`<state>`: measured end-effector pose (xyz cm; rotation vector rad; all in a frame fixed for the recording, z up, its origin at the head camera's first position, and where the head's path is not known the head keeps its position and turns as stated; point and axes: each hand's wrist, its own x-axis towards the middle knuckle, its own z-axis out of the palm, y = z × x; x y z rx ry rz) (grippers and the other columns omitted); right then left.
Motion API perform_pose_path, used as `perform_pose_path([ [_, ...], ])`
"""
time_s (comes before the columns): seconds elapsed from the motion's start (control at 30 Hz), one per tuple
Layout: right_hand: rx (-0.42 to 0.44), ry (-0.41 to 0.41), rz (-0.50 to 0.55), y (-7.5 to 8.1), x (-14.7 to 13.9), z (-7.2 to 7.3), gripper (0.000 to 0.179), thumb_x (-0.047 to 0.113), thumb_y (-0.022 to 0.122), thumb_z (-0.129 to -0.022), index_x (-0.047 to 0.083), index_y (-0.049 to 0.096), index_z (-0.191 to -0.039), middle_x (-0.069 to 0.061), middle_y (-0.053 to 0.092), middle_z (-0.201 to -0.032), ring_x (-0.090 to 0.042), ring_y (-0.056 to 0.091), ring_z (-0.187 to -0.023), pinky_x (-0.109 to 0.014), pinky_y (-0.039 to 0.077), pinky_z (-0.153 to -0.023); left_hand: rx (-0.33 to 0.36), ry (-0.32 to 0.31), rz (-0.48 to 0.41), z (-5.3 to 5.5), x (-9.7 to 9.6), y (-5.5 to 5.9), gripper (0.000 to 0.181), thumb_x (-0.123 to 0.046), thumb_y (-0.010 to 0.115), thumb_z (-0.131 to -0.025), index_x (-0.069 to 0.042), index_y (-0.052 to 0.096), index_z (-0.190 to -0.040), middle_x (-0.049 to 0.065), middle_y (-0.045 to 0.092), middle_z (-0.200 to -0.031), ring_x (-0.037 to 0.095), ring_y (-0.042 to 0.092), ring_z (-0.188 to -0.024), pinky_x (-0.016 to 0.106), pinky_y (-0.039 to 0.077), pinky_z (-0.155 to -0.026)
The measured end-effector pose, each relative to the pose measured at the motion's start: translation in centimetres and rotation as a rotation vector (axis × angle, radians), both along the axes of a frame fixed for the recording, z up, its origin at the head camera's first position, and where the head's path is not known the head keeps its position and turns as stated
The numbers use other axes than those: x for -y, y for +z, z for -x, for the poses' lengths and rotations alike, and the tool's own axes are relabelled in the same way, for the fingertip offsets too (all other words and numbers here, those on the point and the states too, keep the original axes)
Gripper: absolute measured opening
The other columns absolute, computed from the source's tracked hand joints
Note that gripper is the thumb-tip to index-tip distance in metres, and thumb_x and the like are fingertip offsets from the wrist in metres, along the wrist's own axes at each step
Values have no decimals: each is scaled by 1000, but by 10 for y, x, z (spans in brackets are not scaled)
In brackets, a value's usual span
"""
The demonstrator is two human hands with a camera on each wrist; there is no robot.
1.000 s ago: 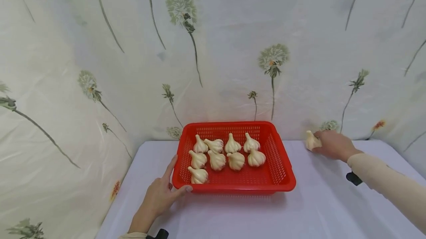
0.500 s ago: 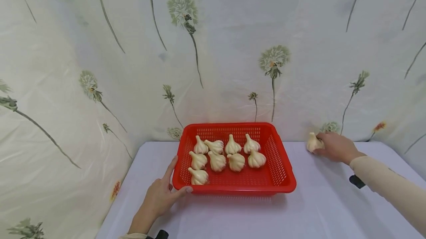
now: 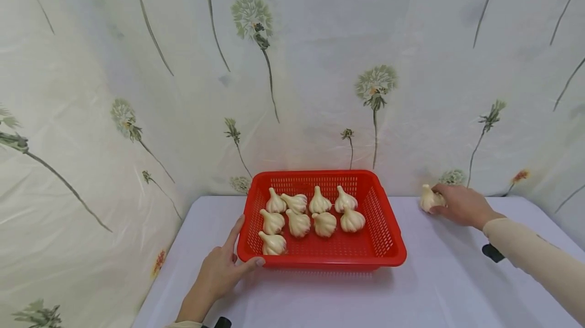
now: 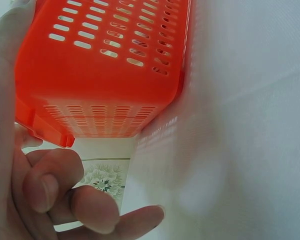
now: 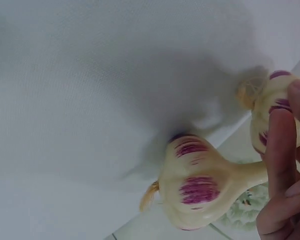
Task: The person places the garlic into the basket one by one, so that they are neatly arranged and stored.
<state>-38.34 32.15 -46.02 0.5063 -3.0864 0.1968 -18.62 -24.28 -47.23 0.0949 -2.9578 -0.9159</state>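
A red perforated plastic basket (image 3: 320, 262) stands on the table with several garlic bulbs (image 3: 299, 222) in its left and back parts. My left hand (image 3: 219, 269) is at its front left corner, thumb along the front rim and index finger stretched along the left side. In the left wrist view the other fingers (image 4: 95, 207) curl loosely below the rim. Off to the right, my right hand (image 3: 463, 206) grips a garlic bulb (image 5: 262, 117) between thumb and fingers. Beside it in the right wrist view is a second garlic bulb (image 5: 195, 182), purple-streaked, with a root tuft.
A white cloth covers the table (image 3: 320, 302). Close behind the basket and the right hand rises a pale sheet (image 3: 311, 89) printed with dandelions; it also closes off the left side. Bare basket floor (image 3: 333, 247) shows at the front right.
The head view has tilted up slightly. My right wrist has shifted a little to the right, its fingers staying at the garlic. The left hand and the basket keep their places.
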Motion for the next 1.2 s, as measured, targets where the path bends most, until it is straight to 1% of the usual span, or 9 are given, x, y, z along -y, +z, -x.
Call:
perform_pose_path([
  [0.17,-5,-6,30,6,1,-5,70,37,77,-84,-11,52,-129,-33,62,-116,-45,63,-95,-58,51,-79,7,4,-5,-1,-1,1,100,-71,68,-75,-45,15,-156,1,45,-60,14,39,-56,27,30,-47],
  [0.3,18,-26,80,12,0,-8,76,42,71,-89,-13,46,-134,-37,59,-120,-33,67,-83,-56,52,-76,9,6,-8,-1,0,0,100,-71,68,-75,-45,15,-156,1,45,-60,14,39,-55,27,30,-47],
  [0.4,54,-43,177,16,2,-10,81,46,67,-92,-14,39,-138,-39,54,-125,-23,67,-74,-51,54,-72,7,3,-12,-1,1,-1,101,-71,69,-75,-45,15,-156,1,45,-59,14,39,-55,27,30,-46],
  [0.47,64,-48,247,19,4,-13,84,48,65,-93,-15,36,-140,-40,52,-126,-25,68,-77,-48,56,-70,2,1,-9,-1,2,-2,101,-72,68,-75,-45,15,-156,0,44,-58,14,38,-54,26,29,-46],
  [0.53,69,-55,308,22,6,-15,85,49,62,-94,-14,34,-142,-39,50,-128,-34,67,-87,-47,57,-71,-3,-3,-11,-1,2,-2,101,-73,67,-75,-44,15,-156,0,44,-58,13,38,-53,27,29,-46],
  [0.67,69,-66,362,26,12,-19,84,54,58,-95,-12,34,-143,-36,47,-133,-50,54,-113,-52,55,-80,-11,-6,-9,-1,3,-2,101,-75,65,-75,-43,14,-156,0,44,-58,14,38,-53,27,29,-46],
  [0.73,89,-77,391,27,15,-21,84,55,57,-95,-11,35,-143,-35,45,-136,-51,51,-116,-52,55,-81,-14,-6,-9,0,3,-3,101,-75,65,-75,-43,14,-156,0,44,-58,14,38,-53,27,29,-46],
  [0.9,113,-88,436,29,25,-27,87,57,58,-93,-9,35,-144,-33,43,-139,-50,54,-114,-49,57,-78,-13,3,-12,0,2,-4,101,-75,66,-74,-46,15,-156,0,44,-58,14,38,-53,26,29,-45],
  [1.2,64,0,458,46,54,-35,73,51,62,-94,-2,45,-141,-29,55,-132,-40,66,-101,-45,58,-73,-31,-12,-4,0,1,-4,100,-74,66,-75,-45,14,-156,1,45,-59,14,38,-55,27,29,-47],
])
